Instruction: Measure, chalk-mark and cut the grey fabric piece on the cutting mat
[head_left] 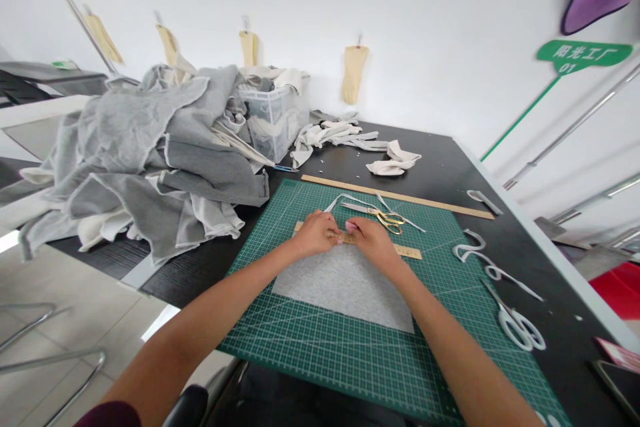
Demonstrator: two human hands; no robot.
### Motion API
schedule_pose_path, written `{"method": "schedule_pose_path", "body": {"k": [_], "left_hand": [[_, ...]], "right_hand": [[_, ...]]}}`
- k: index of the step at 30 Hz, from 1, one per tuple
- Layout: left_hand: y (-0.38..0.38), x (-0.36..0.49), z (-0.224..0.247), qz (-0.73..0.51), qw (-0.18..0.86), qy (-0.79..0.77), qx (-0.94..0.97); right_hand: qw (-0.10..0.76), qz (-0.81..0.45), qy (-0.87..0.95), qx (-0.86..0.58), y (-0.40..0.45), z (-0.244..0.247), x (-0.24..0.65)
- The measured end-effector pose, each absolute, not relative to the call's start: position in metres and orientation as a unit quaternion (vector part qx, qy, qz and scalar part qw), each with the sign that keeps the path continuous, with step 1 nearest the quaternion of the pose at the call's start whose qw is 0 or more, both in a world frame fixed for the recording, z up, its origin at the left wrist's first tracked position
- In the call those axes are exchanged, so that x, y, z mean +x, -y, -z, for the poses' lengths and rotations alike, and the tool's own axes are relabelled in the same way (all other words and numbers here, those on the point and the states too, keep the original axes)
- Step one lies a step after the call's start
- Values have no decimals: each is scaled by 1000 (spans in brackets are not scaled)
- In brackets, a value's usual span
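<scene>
A piece of grey fabric point(345, 283) lies flat on the green cutting mat point(320, 360). A short wooden ruler point(409, 252) lies across the fabric's far edge. My left hand point(317, 233) is at the ruler, its fingers pressed together on it. Close beside it, my right hand point(370, 237) has its fingers bent in at the ruler too; whether they pinch something small is hidden. Just beyond my hands are gold-handled scissors point(390, 220), with thin fabric strips around them.
A long wooden ruler point(400, 197) lies along the mat's far edge. White-handled scissors point(520, 330) and curled strips point(475, 250) are at the right. A grey cloth pile point(135, 147) and a clear bin point(273, 123) stand at the left; a phone point(620, 380) lies far right.
</scene>
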State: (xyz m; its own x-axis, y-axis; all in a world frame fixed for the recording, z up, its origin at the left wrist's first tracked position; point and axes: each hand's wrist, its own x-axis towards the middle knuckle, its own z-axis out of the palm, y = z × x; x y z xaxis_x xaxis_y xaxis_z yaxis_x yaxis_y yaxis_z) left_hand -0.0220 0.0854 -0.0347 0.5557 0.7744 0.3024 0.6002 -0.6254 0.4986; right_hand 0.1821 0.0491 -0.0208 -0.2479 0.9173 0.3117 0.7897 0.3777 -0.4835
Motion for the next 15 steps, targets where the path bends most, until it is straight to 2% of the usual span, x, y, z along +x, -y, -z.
{"method": "schedule_pose_path", "body": {"k": [15], "left_hand": [[-86,-22,35,-252,171,-398,865]], "right_hand": [[269,-95,777,-561,-48,21,183]]}}
